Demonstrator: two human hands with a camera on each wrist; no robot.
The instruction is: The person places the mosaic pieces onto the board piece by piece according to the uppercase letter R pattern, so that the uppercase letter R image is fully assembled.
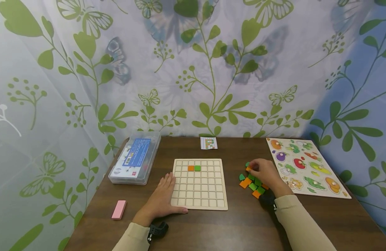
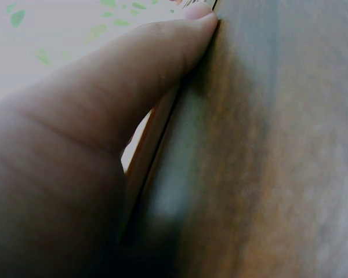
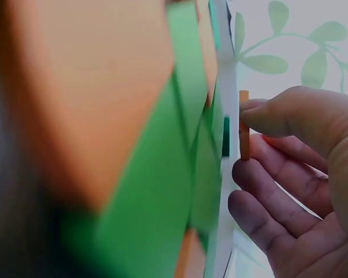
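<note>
A square wooden grid board (image 1: pixel 199 188) lies mid-table, with an orange tile (image 1: pixel 191 168) and a green tile (image 1: pixel 197 168) side by side in its second row. My left hand (image 1: pixel 163 197) rests flat along the board's left edge, fingers straight, thumb at the near-left corner. In the right wrist view, my right hand (image 3: pixel 301 174) pinches an orange tile (image 3: pixel 245 130) between thumb and fingers. The head view has this right hand just above a loose pile of orange and green tiles (image 1: pixel 253 187); some of the pile is hidden behind it.
A clear plastic case (image 1: pixel 134 160) with a blue label stands at the back left, a pink block (image 1: pixel 119 210) nearer me. A small printed pattern card (image 1: pixel 209 143) lies at the back. On the right is a vegetable puzzle board (image 1: pixel 305 167). Patterned curtains (image 1: pixel 211 69) surround the table.
</note>
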